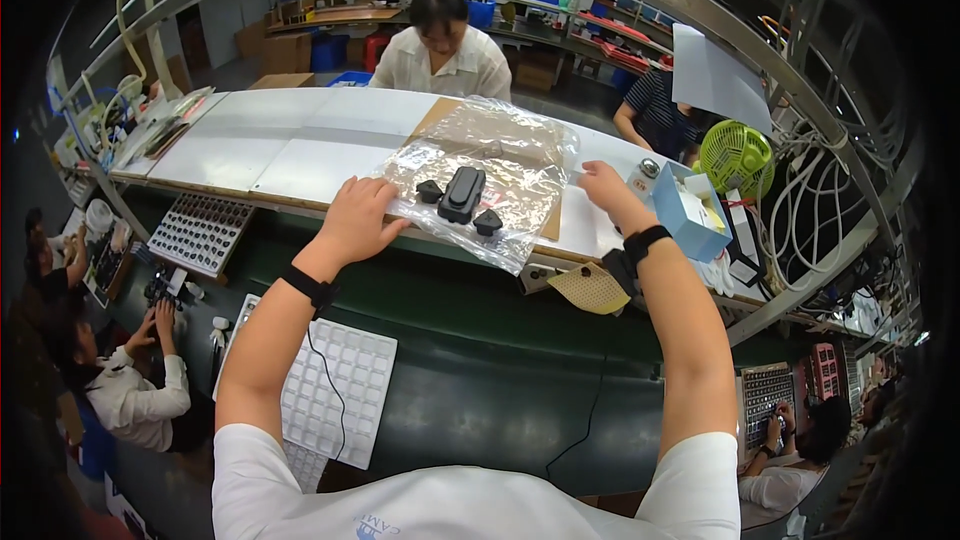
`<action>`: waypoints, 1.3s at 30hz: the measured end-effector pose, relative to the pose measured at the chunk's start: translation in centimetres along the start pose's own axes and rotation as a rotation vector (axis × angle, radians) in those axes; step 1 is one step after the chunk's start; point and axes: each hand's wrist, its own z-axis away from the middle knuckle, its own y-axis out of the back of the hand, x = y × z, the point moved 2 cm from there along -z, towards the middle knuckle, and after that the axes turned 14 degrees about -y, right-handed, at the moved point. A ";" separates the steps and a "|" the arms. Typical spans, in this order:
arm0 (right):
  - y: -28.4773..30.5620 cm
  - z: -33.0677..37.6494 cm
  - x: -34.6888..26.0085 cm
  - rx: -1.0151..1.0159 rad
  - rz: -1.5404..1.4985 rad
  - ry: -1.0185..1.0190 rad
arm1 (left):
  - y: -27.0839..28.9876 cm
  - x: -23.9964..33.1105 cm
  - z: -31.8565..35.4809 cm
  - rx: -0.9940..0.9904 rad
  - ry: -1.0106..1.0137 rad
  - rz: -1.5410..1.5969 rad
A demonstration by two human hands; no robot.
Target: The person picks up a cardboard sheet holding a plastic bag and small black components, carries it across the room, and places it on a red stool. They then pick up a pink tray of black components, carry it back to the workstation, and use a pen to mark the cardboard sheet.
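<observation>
On the white raised shelf lies a clear plastic bag over a brown cardboard sheet. A black rectangular device sits on the bag, with a small black angular piece to its left and another black piece to its right. My left hand rests at the bag's near left edge, palm down, thumb apart from the fingers. Just past the bag's right side is my right hand, its fingers curled together; whatever they may hold is hidden. Black bands circle both wrists.
Right of my right hand stand a blue box and a green fan. A yellow perforated sheet hangs at the shelf edge. White trays lie on the dark green bench below. A person faces me across the shelf; others sit at both sides.
</observation>
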 end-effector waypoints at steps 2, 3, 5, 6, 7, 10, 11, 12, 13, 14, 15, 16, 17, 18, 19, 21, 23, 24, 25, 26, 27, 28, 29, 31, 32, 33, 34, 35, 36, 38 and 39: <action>-0.4 -1.8 -0.2 0.016 -0.114 -0.077 | 0.0 0.3 0.4 0.046 0.016 -0.006; -0.8 -2.4 -0.7 -0.034 -0.170 -0.158 | 0.2 0.1 0.7 0.068 0.027 -0.015; -1.3 -3.4 -1.6 -0.132 -0.277 -0.324 | 0.3 -0.3 0.8 0.030 0.041 -0.013; -1.5 -3.7 -1.9 -0.139 -0.275 -0.314 | 0.3 -0.5 0.7 -0.008 0.045 0.002; -1.7 -3.9 -1.8 -0.144 -0.278 -0.337 | 0.2 -0.7 0.7 -0.047 0.048 0.019; -1.9 -4.7 -1.3 -0.157 -0.281 -0.382 | 0.2 -1.3 0.4 -0.051 0.057 0.042; -1.8 -5.0 -1.1 -0.179 -0.296 -0.387 | 0.1 -1.4 0.3 -0.055 0.057 0.059; -1.7 -5.4 -0.7 -0.201 -0.311 -0.394 | -0.1 -1.7 0.1 -0.056 0.061 0.058; -1.8 -5.5 -0.6 -0.224 -0.325 -0.403 | -0.3 -1.9 0.0 -0.068 0.064 0.058; -1.8 -5.6 -0.5 -0.229 -0.323 -0.406 | -0.6 -2.2 -0.2 -0.081 0.066 0.059; -1.7 -5.7 -0.3 -0.215 -0.397 -0.417 | -0.9 -2.5 -0.3 -0.094 0.067 0.061; -1.6 -5.8 0.0 -0.201 -0.471 -0.428 | -1.1 -2.8 -0.6 -0.098 0.071 0.065; -1.5 -5.8 0.3 -0.185 -0.545 -0.439 | -1.5 -3.0 -0.9 -0.112 0.067 0.065; -1.3 -5.7 0.7 -0.187 -0.541 -0.444 | -1.7 -3.2 -1.4 -0.125 0.064 0.067; -1.1 -5.5 1.1 -0.208 -0.565 -0.343 | -2.0 -3.2 -1.8 -0.138 0.060 0.068; -0.5 -4.9 1.6 -0.241 -0.610 -0.138 | -1.8 -3.0 -3.0 -0.178 0.071 0.087; -0.3 -3.9 1.4 -0.200 -0.471 -0.001 | -1.7 -2.7 -4.0 -0.252 0.095 0.111; -0.4 -3.2 0.7 -0.160 -0.332 0.140 | -1.7 -2.7 -4.2 -0.251 0.096 0.114; -0.5 -2.5 0.1 -0.120 -0.195 0.278 | -1.9 -2.7 -4.5 -0.262 0.100 0.115; -0.6 -1.9 -0.4 -0.119 -0.195 0.276 | -1.9 -2.6 -4.7 -0.274 0.104 0.116; -0.8 -1.2 -1.0 -0.145 -0.212 0.388 | -2.0 -2.6 -4.9 -0.285 0.108 0.116; -0.8 -0.4 -1.6 -0.166 -0.228 0.498 | -2.1 -2.5 -5.0 -0.285 0.104 0.118; -0.7 0.4 -2.1 -0.189 -0.243 0.609 | -2.2 -2.4 -5.1 -0.280 0.105 0.117; -0.5 1.3 -2.7 -0.223 -0.228 0.629 | -2.4 -2.3 -5.3 -0.272 0.110 0.114; -0.5 1.9 -3.0 -0.260 -0.215 0.650 | -2.5 -2.2 -5.3 -0.271 0.108 0.114; -0.4 2.4 -3.3 -0.297 -0.202 0.672 | -2.4 -2.1 -5.4 -0.262 0.113 0.115; -0.4 2.9 -3.5 -0.294 -0.201 0.673 | -2.4 -2.0 -5.5 -0.254 0.117 0.115; -0.7 3.6 -3.5 -0.313 -0.146 0.702 | -2.4 -2.0 -5.5 -0.245 0.123 0.114; -0.9 4.3 -3.5 -0.331 -0.091 0.730 | -2.4 -2.0 -5.4 -0.244 0.122 0.112; -1.2 5.3 -3.5 -0.346 -0.037 0.758 | -2.5 -1.9 -5.2 -0.221 0.139 0.106; -1.4 5.9 -3.5 -0.341 0.066 0.792 | -2.6 -1.9 -5.2 -0.211 0.146 0.103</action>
